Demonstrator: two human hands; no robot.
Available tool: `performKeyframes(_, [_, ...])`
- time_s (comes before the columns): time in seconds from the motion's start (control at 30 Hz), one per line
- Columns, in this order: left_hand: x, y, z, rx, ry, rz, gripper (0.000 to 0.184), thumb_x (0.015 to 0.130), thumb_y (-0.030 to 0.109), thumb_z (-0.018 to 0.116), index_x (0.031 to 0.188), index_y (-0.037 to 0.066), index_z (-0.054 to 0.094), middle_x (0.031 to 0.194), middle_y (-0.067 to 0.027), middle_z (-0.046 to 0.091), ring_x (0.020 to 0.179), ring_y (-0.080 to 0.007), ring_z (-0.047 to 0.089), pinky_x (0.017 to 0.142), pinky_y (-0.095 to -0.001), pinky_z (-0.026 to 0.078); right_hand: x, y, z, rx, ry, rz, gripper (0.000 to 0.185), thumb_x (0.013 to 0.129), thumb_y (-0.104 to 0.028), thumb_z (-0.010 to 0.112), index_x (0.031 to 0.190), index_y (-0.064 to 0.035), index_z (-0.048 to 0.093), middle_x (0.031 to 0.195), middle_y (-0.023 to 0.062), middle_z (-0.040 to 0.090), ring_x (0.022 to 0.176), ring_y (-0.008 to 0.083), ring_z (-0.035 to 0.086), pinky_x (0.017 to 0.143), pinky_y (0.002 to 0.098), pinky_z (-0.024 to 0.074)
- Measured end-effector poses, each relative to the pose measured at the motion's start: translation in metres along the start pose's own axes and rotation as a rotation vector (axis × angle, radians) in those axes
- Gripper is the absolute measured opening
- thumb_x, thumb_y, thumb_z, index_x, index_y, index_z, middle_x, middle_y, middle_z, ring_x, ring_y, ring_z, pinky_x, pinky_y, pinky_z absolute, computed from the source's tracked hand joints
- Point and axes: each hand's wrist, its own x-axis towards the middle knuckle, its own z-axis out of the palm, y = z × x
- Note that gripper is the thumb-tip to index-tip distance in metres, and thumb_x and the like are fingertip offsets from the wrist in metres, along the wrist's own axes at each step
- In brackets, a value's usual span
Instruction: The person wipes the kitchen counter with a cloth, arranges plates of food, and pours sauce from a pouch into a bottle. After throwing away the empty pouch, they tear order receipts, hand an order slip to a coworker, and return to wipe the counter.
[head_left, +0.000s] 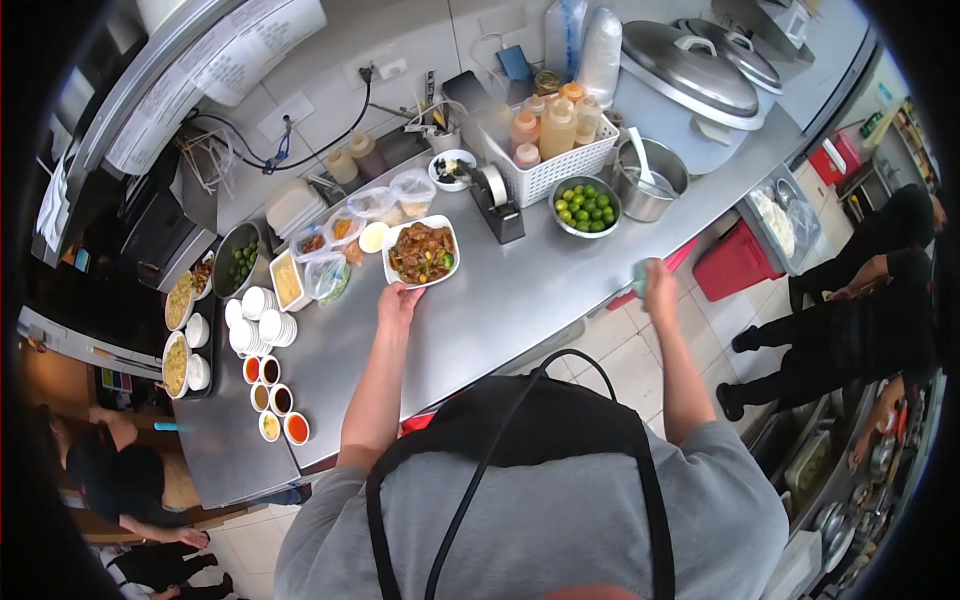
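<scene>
My left hand (400,303) grips the near rim of a white square bowl (391,264), which sits on or just above the steel counter; I cannot tell which. Glossy brown meat with bits of green vegetable (421,252) fills the bowl. Out to the right, past the counter's front edge, my right hand (658,287) is closed around a small pale green cloth (640,277). A small cup of something yellow (373,237) and several tied plastic bags (372,204) of ingredients lie behind and left of the bowl. To its right stands a tape dispenser (497,205).
Limes fill a steel bowl (586,207) beside a steel pot (650,180) and a white basket (560,163) of squeeze bottles. At left are stacked white cups (262,315), sauce cups (282,400) and a tray of filled bowls (177,365). Co-workers (850,320) stand right and left.
</scene>
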Motion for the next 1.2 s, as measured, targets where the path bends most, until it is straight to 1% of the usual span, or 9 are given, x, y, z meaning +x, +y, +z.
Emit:
performKeyframes(0.13, [0.015, -0.008, 0.023, -0.154, 0.106, 0.072, 0.026, 0.079, 0.006, 0.043, 0.101, -0.007, 0.041, 0.104, -0.0195, 0.047, 0.095, -0.0282, 0.050, 0.083, -0.0387, 0.045, 0.001, -0.101, 0.043, 0.232, -0.409, -0.348, 0.028, 0.083, -0.030, 0.047, 0.085, -0.0057, 0.061, 0.075, 0.0175, 0.060, 0.067, 0.0316, 0.058, 0.060, 0.0372, 0.0446])
performKeyframes(0.23, [0.002, -0.006, 0.035, -0.187, 0.198, 0.061, 0.031, 0.081, 0.012, 0.045, 0.107, -0.004, 0.041, 0.111, -0.0197, 0.042, 0.100, -0.0270, 0.045, 0.087, -0.0391, 0.041, 0.013, -0.158, 0.084, -0.118, -0.494, -0.821, 0.039, 0.079, -0.045, 0.050, 0.085, -0.0081, 0.062, 0.091, 0.0126, 0.058, 0.086, 0.0300, 0.053, 0.078, 0.0404, 0.0380])
performKeyframes(0.33, [-0.027, -0.007, 0.022, 0.002, 0.243, 0.091, 0.038, 0.082, 0.020, 0.050, 0.113, 0.001, 0.042, 0.104, -0.0148, 0.047, 0.095, -0.0246, 0.050, 0.078, -0.0360, 0.045, 0.050, -0.188, 0.091, 0.020, -0.236, -1.066, 0.042, 0.075, -0.047, 0.054, 0.088, -0.0076, 0.061, 0.103, 0.0116, 0.053, 0.097, 0.0312, 0.046, 0.083, 0.0425, 0.0331])
performKeyframes(0.43, [-0.056, -0.016, -0.007, 0.205, 0.254, 0.211, 0.024, 0.078, 0.012, 0.056, 0.099, 0.002, 0.052, 0.087, -0.0086, 0.054, 0.075, -0.0166, 0.051, 0.066, -0.0287, 0.044, 0.135, -0.217, 0.063, 0.080, 0.017, -0.946, 0.049, 0.065, -0.029, 0.069, 0.104, -0.0053, 0.053, 0.105, 0.0144, 0.051, 0.097, 0.0312, 0.046, 0.083, 0.0404, 0.0361])
performKeyframes(0.5, [-0.086, -0.017, -0.006, 0.282, 0.348, 0.271, 0.009, 0.075, 0.007, 0.060, 0.083, 0.003, 0.058, 0.066, 0.0002, 0.053, 0.051, -0.0093, 0.044, 0.044, -0.0209, 0.034, 0.182, -0.217, 0.062, -0.072, 0.075, -0.718, 0.062, 0.062, -0.040, 0.069, 0.110, -0.0069, 0.049, 0.104, 0.0182, 0.050, 0.093, 0.0339, 0.049, 0.076, 0.0424, 0.0407])
performKeyframes(0.6, [-0.120, -0.021, -0.008, 0.215, 0.362, 0.407, 0.008, 0.077, 0.012, 0.060, 0.077, 0.004, 0.059, 0.063, 0.0000, 0.053, 0.060, -0.0095, 0.049, 0.053, -0.0225, 0.037, 0.210, -0.193, 0.088, -0.218, -0.112, -0.698, 0.091, 0.058, -0.046, 0.070, 0.131, -0.0151, 0.025, 0.107, 0.0230, 0.046, 0.098, 0.0397, 0.046, 0.081, 0.0452, 0.0401])
performKeyframes(0.83, [-0.151, -0.005, -0.004, 0.430, 0.301, 0.683, 0.019, 0.079, 0.019, 0.059, 0.067, 0.005, 0.061, 0.083, -0.0041, 0.059, 0.083, -0.0134, 0.053, 0.068, -0.0262, 0.041, 0.203, -0.213, 0.062, -0.078, -0.189, -0.551, 0.070, 0.054, -0.021, 0.075, 0.114, -0.0162, 0.039, 0.102, 0.0140, 0.050, 0.095, 0.0337, 0.049, 0.075, 0.0418, 0.0423])
performKeyframes(1.07, [-0.231, 0.052, 0.070, 0.828, -0.026, 0.997, 0.057, 0.071, 0.017, 0.066, 0.121, 0.007, 0.041, 0.119, -0.0089, 0.047, 0.106, -0.0203, 0.049, 0.085, -0.0324, 0.042, 0.064, -0.345, -0.060, 0.057, 0.176, -1.191, 0.051, 0.050, -0.018, 0.072, 0.095, -0.0108, 0.050, 0.093, 0.0104, 0.047, 0.087, 0.0283, 0.047, 0.074, 0.0376, 0.0393])
performKeyframes(1.2, [-0.292, 0.079, 0.114, 0.985, -0.037, 1.283, 0.076, 0.066, 0.024, 0.071, 0.128, 0.006, 0.030, 0.123, -0.0134, 0.044, 0.111, -0.0266, 0.045, 0.089, -0.0353, 0.039, -0.041, -0.387, -0.091, 0.302, -0.007, -1.356, 0.051, 0.050, -0.023, 0.074, 0.093, -0.0083, 0.051, 0.089, 0.0098, 0.049, 0.085, 0.0279, 0.048, 0.072, 0.0381, 0.0408])
